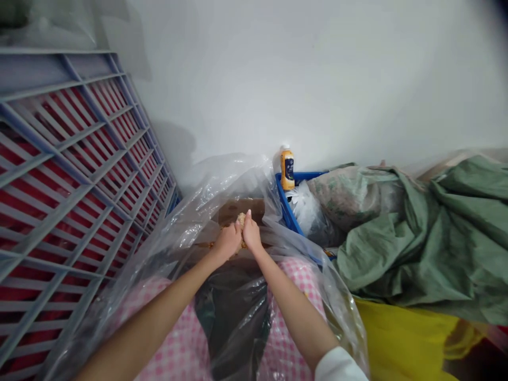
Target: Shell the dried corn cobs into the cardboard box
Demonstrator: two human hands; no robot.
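My left hand (227, 241) and my right hand (251, 233) are pressed together over a large clear plastic bag (222, 180). Both hands are closed around a small tan, crumbly lump (240, 218) that shows between the fingers. A brown cardboard flap (243, 207) lies just behind the hands inside the bag. Below my forearms a dark plastic bag (234, 317) sits between my knees, which are covered in pink checked cloth (178, 349).
Grey-blue slatted crates (67, 174) with red contents stand stacked at the left. A blue crate (286, 209) at the back holds a yellow bottle (287, 168) and plastic bags. Green sacks (428, 238) pile up at the right over a yellow sack (400, 344). A white wall is behind.
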